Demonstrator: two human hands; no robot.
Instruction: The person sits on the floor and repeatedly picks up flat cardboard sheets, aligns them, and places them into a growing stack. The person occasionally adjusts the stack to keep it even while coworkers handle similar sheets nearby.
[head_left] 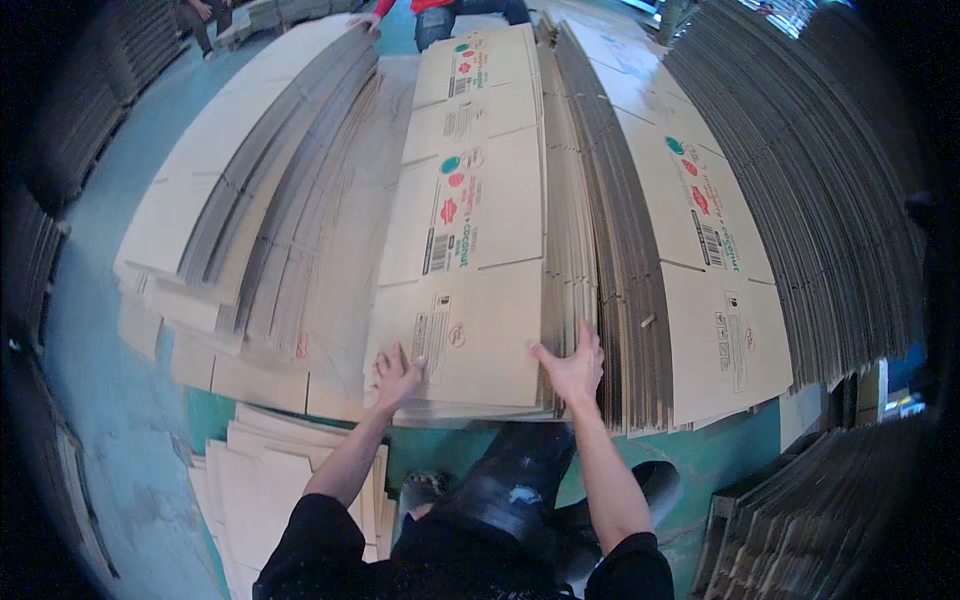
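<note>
Both hands are spread open on the near end of the top flattened carton sheet — the left hand laid flat at its 7 o'clock corner, the right hand hooked over its 5 o'clock edge. The sheet lies on a tall carton stack, with grey-edged stacks at 10 o'clock. It is judged light, stiff yet bendable — best held at both edges.
</note>
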